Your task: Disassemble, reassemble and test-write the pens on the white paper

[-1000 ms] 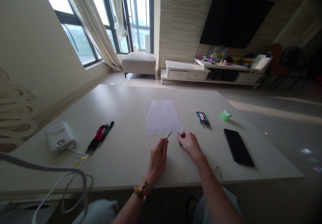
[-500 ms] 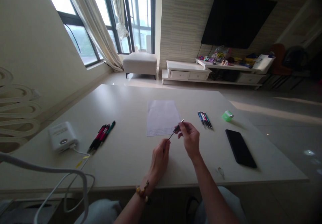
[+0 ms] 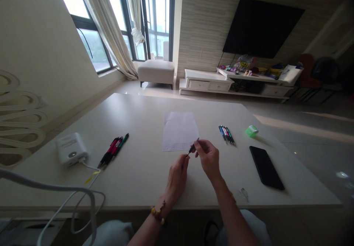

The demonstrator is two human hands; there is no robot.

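Note:
My left hand, a beaded bracelet on its wrist, is closed on the lower end of a thin dark pen refill. Whether a pen barrel is also inside those fingers is hidden. My right hand pinches a short black pen grip section with a pointed tip facing up and away. The refill runs from the grip section down to my left fingertips, with only a short length showing between. Just beyond both hands lies a white sheet of paper with lines of print along its near edge.
Black, red and green pens lie at the left, near a white power bank with a cable. To the right are several more pens, a green sharpener-like object, a black phone and a small clear item.
The black grip section has come closer to my left hand, so less of the thin refill shows between them. The camera view has shifted slightly.

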